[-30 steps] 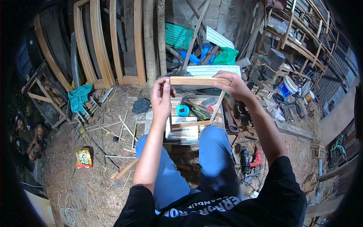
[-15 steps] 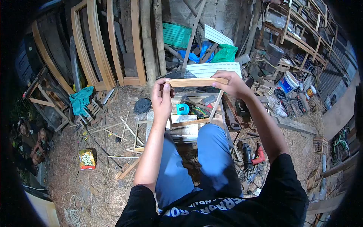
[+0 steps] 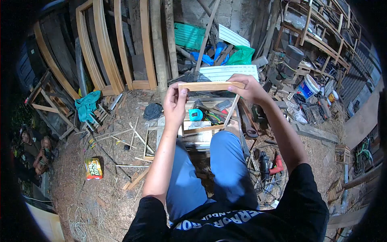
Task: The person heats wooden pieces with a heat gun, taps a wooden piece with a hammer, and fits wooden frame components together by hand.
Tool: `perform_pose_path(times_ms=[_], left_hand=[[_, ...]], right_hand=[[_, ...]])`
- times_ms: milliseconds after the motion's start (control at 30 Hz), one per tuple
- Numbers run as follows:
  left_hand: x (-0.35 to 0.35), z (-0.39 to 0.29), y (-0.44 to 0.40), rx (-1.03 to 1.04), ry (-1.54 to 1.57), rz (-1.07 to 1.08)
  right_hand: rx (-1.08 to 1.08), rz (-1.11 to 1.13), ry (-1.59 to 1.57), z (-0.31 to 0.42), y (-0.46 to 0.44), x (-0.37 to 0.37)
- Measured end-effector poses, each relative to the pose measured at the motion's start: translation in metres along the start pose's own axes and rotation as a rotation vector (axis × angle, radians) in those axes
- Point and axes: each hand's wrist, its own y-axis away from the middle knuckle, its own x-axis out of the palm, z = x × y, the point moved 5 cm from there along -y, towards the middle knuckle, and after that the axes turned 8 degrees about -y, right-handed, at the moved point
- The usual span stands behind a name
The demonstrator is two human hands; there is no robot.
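One wooden frame [image 3: 210, 86], upper corners between fingers [image 3: 242, 79]

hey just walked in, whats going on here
A person is holding a small wooden frame up in front of them by its upper bar, with the left grip at one end and the right grip at the other. A turquoise tape measure shows through the frame's opening, in neither hand. A red power tool lies on the ground to the right.
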Motion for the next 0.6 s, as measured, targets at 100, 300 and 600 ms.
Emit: perform_pose_path(times_ms=[100,300,600], left_hand=[[0.003,-0.006,0.000,-0.030,-0.038,-0.012],[-0.002,0.002,-0.002,-0.070,0.028,-0.099],[-0.015,0.004,-0.006,-0.105,-0.008,-0.123]], right_hand=[[-0.009,-0.001,0.015,-0.004,0.000,-0.001],[0.000,-0.044,-0.275,-0.007,0.003,0.001],[0.048,-0.277,-0.757,-0.053,0.023,0.007]])
